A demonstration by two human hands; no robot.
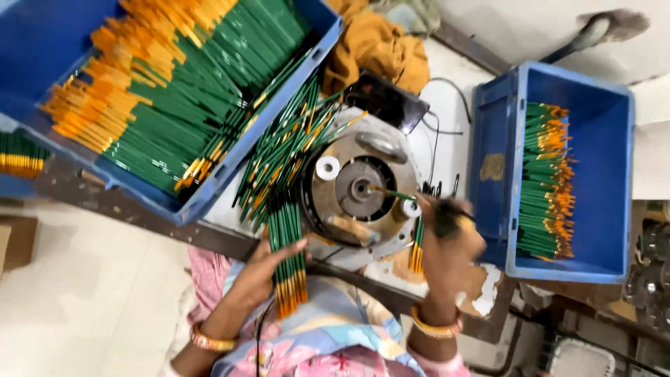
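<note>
My left hand (262,269) grips a bundle of green pencils with orange ends (287,241), held upright against the front edge of the bench. My right hand (450,241), blurred, holds one green pencil (391,194) with its tip pushed into the centre hole of a round grey metal machine (359,188). A few more pencils (417,248) hang under that hand. A loose heap of the same pencils (289,143) lies fanned between the machine and the big crate.
A large blue crate (49,42) at upper left is full of green and orange pencils. A smaller blue crate (614,174) at right holds a stacked row of them. An orange cloth (377,45) and a dark box (387,101) lie behind the machine.
</note>
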